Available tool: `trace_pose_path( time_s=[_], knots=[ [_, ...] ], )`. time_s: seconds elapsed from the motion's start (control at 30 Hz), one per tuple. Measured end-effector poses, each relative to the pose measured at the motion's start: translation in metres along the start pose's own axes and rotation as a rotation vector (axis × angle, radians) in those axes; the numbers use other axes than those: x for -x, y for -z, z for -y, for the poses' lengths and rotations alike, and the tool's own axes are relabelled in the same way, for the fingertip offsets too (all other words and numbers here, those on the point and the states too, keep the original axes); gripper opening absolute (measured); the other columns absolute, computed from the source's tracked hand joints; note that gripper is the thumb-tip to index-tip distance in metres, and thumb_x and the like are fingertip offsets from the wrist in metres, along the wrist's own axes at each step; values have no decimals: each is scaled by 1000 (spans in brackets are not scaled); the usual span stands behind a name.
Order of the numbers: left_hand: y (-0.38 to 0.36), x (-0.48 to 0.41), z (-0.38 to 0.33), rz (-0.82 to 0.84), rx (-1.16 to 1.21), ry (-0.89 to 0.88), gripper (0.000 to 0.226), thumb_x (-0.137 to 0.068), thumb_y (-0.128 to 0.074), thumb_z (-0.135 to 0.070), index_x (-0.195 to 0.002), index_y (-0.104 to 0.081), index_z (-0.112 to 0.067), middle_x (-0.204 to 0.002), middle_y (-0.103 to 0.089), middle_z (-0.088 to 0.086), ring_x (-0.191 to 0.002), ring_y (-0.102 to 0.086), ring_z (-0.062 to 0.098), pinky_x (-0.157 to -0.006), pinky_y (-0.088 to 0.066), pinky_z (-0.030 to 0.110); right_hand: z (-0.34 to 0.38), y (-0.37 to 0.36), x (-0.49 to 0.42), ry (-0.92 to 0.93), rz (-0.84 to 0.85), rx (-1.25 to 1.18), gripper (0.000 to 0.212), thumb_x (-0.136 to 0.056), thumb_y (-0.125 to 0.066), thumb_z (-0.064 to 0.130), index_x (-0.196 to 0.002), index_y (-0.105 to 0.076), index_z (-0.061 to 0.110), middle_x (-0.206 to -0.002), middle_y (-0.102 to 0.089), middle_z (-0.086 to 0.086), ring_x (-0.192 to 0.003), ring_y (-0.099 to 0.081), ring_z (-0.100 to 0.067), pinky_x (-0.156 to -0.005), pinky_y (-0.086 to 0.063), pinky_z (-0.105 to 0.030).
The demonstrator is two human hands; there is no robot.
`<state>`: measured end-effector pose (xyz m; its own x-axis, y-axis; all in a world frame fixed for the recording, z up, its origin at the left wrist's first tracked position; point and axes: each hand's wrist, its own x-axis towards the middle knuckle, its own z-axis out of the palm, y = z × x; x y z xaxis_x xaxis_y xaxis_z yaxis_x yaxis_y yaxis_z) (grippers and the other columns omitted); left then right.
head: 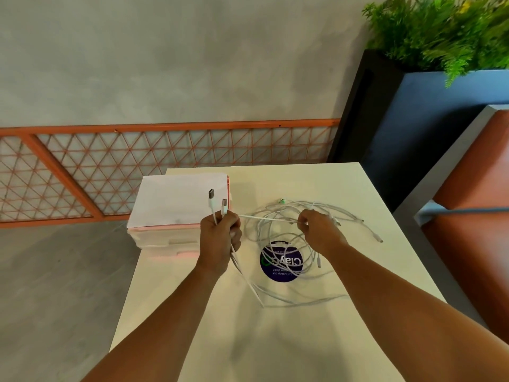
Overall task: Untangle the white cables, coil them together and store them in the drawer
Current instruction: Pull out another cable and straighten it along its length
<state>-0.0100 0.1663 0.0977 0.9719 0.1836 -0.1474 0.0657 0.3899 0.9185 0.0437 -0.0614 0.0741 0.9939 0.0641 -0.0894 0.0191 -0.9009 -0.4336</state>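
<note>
— Where are the white cables (pixel 286 244) now?
— A loose tangle mid-worktop (pixel 275 340), lying over a round purple sticker (pixel 283 267). At its nine o'clock the left grip (pixel 220 232) is curled round several strands, with two USB plugs (pixel 211 194) poking up from the fist.
— And the other?
— The right grip (pixel 316 230), toward twelve o'clock, pinches one strand (pixel 267 218) stretched straight across to the left. The pink drawer unit (pixel 162 238) is at ten o'clock, paper (pixel 179 199) on top.
</note>
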Motion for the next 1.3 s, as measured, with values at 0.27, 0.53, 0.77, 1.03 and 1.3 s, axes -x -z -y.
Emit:
trace_pose_path(
  time_s=[0.27, 0.53, 0.77, 1.03, 1.3],
  knots=[
    [1, -1, 1, -34, 65, 9, 37, -95, -40, 2, -59, -40, -10, -45, -25, 0, -38, -19, 11, -42, -20, 17, -4, 7, -28, -53, -68, -165, 5, -101, -50, 13, -106, -51, 12, -103, -54, -1, -85, -54, -19, -72, -41, -31],
    [8, -5, -1, -37, 23, 23, 43, -96, -42, 1, -55, -44, -11, -45, -28, 0, -36, -22, 10, -40, -22, 16, 14, 66, -56, -114, -141, -690, 32, -96, -59, 44, -100, -64, 13, -101, -70, -6, -92, -70, -21, -83, -53, -40],
    [1, -8, 3, -39, 0, 21, 53, -98, -47, -2, -48, -52, -20, -46, -32, 0, -37, -24, 10, -40, -20, 18, 54, 117, -66, 73, -309, -1050, 10, -96, -58, 0, -97, -67, 3, -92, -72, -17, -83, -71, -27, -81, -60, -39],
    [2, -12, 4, -56, 6, 15, 39, -98, -49, -4, -61, -56, -10, -46, -34, 1, -37, -25, 10, -40, -22, 18, 69, 122, -57, 4, -217, -942, 44, -99, -48, 53, -108, -68, 14, -103, -72, -11, -78, -72, -22, -76, -58, -39],
    [8, -10, 8, -83, -9, 23, 31, -97, -49, -3, -67, -55, -4, -46, -34, 0, -37, -26, 10, -41, -21, 19, 55, 107, -49, -192, -93, -937, 70, -99, -30, 64, -98, -72, 8, -99, -75, -17, -90, -74, -33, -89, -58, -48]
  ],
)
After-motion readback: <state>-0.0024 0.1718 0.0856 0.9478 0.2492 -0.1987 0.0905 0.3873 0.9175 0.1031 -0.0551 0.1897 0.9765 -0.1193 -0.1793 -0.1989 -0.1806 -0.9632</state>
